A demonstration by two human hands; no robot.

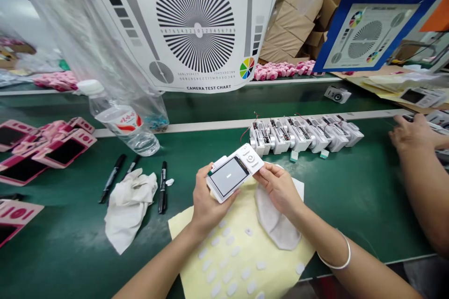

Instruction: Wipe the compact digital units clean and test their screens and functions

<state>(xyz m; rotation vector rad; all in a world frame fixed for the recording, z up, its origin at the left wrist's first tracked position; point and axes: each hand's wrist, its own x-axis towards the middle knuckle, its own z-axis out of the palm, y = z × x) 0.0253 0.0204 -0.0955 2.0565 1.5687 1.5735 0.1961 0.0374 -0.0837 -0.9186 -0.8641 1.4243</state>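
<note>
A small white camera (234,172) with a grey screen is held up between both hands, just above a yellow sheet (245,261) dotted with small white pads that lies on the green table (351,196). The camera's near left end is clasped by the left hand (205,201), the fingers curled around its edge and the thumb laid beside the screen. Its right end, by the round button pad, is pinched by the thumb and fingertips of the right hand (278,187), whose wrist bears a silver bangle (338,257). A grey cloth (275,222) lies on the yellow sheet under the right hand. Just beyond the camera a row of white camera bodies (305,134) with exposed wiring is lined up. To the left of the camera a crumpled white rag (128,208), black markers (162,187) and a water bottle (119,119) are seen. At the far right of the camera another person's hand (410,133) rests on the table.
</note>
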